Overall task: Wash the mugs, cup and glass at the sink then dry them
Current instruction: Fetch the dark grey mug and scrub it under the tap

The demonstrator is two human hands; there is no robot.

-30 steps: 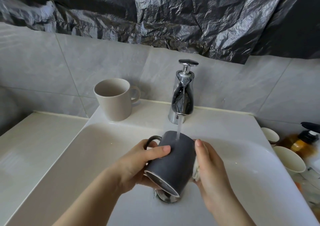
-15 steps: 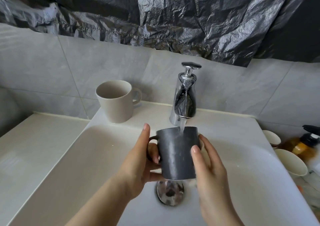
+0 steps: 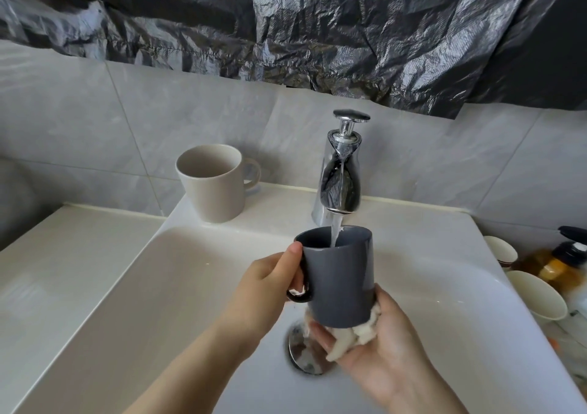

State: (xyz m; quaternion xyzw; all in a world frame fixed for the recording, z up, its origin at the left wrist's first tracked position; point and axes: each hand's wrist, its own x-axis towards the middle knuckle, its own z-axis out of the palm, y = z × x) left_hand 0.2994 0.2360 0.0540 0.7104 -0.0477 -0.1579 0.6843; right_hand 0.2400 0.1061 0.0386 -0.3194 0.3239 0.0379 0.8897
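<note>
The step in hand looks like rinsing: the grey mug point(image 3: 340, 277) stands upright at the centre of the frame, over the sink point(image 3: 158, 286), with water from the tap point(image 3: 341, 175) running straight into its mouth. The left hand point(image 3: 263, 289) grips the handle, fingers curled round it and thumb up by the rim. The right hand point(image 3: 381, 350) cups the base from below, fingers curled and pressing a pale cloth point(image 3: 359, 331) against it.

Next, I judge, the mug needs tipping out over the drain point(image 3: 301, 353), with a firm hold on the wet handle.

The beige mug point(image 3: 212, 185) waits at upper left, on the ledge.

Whether the pale wad is cloth or sponge is hard to tell. The mug's inside and water level are hidden. At the right edge, two pale cups point(image 3: 536, 296) and a bottle point(image 3: 562, 261) are blurred and partly cut off.
</note>
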